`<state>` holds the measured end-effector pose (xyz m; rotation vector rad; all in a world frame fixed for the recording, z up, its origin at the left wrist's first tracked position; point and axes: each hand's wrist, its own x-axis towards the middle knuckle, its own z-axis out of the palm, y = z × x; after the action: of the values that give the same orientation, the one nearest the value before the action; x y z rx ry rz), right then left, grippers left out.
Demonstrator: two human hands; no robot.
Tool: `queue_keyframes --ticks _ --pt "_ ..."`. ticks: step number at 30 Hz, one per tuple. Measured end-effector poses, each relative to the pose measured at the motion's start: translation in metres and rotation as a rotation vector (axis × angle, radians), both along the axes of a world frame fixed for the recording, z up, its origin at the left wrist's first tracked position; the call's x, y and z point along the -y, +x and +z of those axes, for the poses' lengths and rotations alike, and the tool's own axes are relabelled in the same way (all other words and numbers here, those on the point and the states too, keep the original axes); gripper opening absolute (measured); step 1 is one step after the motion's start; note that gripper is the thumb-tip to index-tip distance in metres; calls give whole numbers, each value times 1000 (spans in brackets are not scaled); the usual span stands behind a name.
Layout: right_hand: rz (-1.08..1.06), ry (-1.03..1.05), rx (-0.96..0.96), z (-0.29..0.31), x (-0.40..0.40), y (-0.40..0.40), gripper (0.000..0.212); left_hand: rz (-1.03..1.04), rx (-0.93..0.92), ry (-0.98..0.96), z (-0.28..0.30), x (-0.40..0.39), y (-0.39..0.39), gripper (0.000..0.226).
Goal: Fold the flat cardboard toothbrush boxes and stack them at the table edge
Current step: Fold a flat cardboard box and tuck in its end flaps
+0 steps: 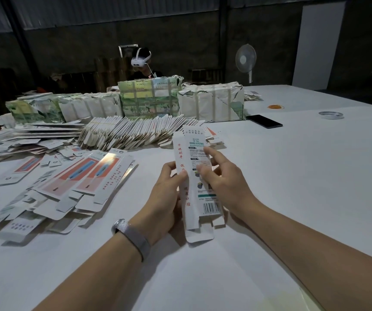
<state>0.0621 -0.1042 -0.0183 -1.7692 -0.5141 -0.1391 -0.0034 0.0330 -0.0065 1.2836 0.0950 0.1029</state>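
The box [194,176] in my hands is white, with red characters down its left side, green and dark print on the face, and a black barcode near the bottom. The surface [292,176] is plain white. On my left wrist is a silver mesh band [131,235]. The flat boxes [86,176] at left are white with orange-red panels, a blue stripe and shiny silver parts. The wrapped bundles [151,98] at the back are white and green, with pale tape bands. The phone [264,121] is black. One tape roll [330,114] is grey-white, another ring [276,106] is orange. The fan [245,58] is white.
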Motion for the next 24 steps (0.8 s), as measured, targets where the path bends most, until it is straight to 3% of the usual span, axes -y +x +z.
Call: queue_keyframes --ticks 6,10,20,24 --pt "76 -154 42 1 -5 -9 99 -103 -78 -130 2 2 -1 40" --pt "72 -259 58 3 -6 -10 111 -160 -138 -195 5 4 -4 53" --pt "271 -19 -36 2 -6 -7 75 -17 -43 22 6 8 -1 52" --pt "289 69 -76 5 -6 -6 54 26 19 45 3 11 0 37"
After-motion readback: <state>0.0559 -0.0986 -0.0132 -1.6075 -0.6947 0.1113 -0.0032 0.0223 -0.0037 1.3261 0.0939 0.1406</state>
